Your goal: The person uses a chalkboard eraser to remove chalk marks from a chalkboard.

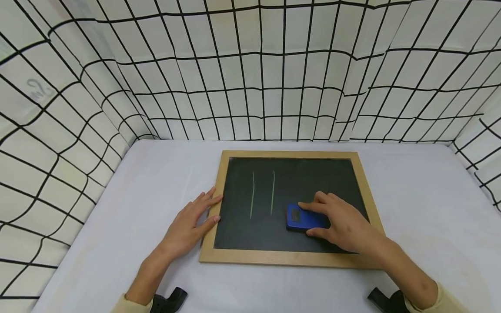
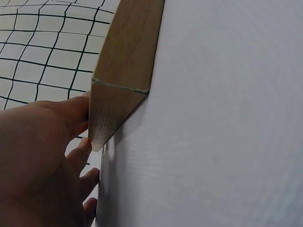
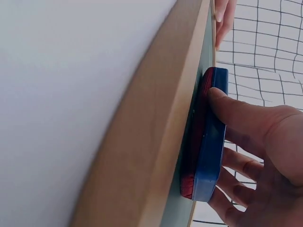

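A framed chalkboard lies on the white surface, with two upright chalk lines on its left half. My right hand holds a blue chalkboard eraser between thumb and fingers, right of those lines. The eraser's dark red felt faces the board in the right wrist view. At the board's left side, my left hand rests with extended fingers and thumb touching the wooden frame. The left wrist view shows these fingertips at the edge of the frame's corner.
White walls with a black grid rise behind the table and along both sides. White tabletop surrounds the board. A black wrist mount shows at the left forearm, another at the right.
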Available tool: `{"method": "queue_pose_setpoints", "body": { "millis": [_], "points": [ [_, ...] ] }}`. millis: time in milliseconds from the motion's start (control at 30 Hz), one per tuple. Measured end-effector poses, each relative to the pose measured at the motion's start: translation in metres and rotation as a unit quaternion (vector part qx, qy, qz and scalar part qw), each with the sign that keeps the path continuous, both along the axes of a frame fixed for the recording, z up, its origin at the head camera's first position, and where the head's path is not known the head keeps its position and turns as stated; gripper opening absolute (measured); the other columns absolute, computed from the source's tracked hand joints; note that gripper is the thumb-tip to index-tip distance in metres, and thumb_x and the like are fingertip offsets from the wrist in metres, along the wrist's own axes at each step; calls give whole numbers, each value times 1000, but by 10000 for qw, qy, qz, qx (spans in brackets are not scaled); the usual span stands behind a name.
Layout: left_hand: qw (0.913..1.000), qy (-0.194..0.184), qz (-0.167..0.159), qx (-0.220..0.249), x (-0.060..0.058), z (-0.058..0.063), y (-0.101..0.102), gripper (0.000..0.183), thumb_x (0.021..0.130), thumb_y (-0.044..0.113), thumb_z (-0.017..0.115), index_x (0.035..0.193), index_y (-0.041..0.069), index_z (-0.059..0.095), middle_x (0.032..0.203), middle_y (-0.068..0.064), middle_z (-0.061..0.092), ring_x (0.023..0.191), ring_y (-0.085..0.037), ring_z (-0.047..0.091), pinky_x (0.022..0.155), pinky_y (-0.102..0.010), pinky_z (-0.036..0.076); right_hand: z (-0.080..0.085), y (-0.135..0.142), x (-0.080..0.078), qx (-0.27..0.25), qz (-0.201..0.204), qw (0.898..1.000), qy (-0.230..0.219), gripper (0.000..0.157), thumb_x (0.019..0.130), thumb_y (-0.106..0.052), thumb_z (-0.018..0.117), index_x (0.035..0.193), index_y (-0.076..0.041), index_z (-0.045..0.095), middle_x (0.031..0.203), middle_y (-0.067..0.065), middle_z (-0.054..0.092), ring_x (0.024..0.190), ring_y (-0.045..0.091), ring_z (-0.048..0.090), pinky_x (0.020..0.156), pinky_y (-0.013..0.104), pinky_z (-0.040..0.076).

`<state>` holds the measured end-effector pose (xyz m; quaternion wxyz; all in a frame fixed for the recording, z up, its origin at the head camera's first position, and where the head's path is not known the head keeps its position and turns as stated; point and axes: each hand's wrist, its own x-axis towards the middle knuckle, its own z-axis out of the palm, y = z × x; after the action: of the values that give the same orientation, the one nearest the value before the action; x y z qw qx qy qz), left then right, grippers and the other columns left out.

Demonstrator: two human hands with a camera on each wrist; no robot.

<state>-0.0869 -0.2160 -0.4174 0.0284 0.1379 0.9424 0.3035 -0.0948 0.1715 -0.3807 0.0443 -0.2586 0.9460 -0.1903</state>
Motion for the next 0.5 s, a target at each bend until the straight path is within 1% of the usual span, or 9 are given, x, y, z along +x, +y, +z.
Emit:
{"method": "queue_pose_setpoints", "body": {
  "millis": [133, 300, 433, 500],
  "points": [
    [10000, -55, 28, -21, 0, -2, 0, 57, 104, 36, 62, 158, 20, 47, 173, -10, 30, 160, -42, 26, 126, -70, 18, -2, 3, 14, -70, 85, 9999, 14, 62, 83, -37, 88, 140, -25, 68, 99, -14, 50, 92, 7, 47, 73, 22, 41],
    [10000, -74, 19, -17, -1, -1, 0, 57, 105, 36, 62, 158, 20, 47, 173, -10, 30, 160, -41, 25, 127, -69, 17, -2, 6, 30, 52, 58, 9999, 128, 62, 82, -40, 88, 140, -29, 68, 104, -16, 53, 96, 5, 48, 76, 24, 46],
    [10000, -30, 33, -29, 0, 0, 0, 57, 105, 35, 62, 157, 19, 48, 172, -11, 31, 160, -42, 26, 126, -70, 18, -3, 6, 36, 105, 12, 9997, 221, 62, 81, -43, 88, 139, -30, 68, 105, -17, 54, 95, 4, 47, 76, 24, 47],
    [10000, -45, 37, -35, 0, 1, 0, 56, 105, 35, 62, 157, 20, 48, 172, -11, 31, 160, -42, 26, 126, -70, 18, -3, 5, 35, 91, 32, 9997, 230, 62, 81, -42, 89, 138, -29, 69, 103, -17, 52, 93, 4, 46, 74, 23, 44]
  ]
}}
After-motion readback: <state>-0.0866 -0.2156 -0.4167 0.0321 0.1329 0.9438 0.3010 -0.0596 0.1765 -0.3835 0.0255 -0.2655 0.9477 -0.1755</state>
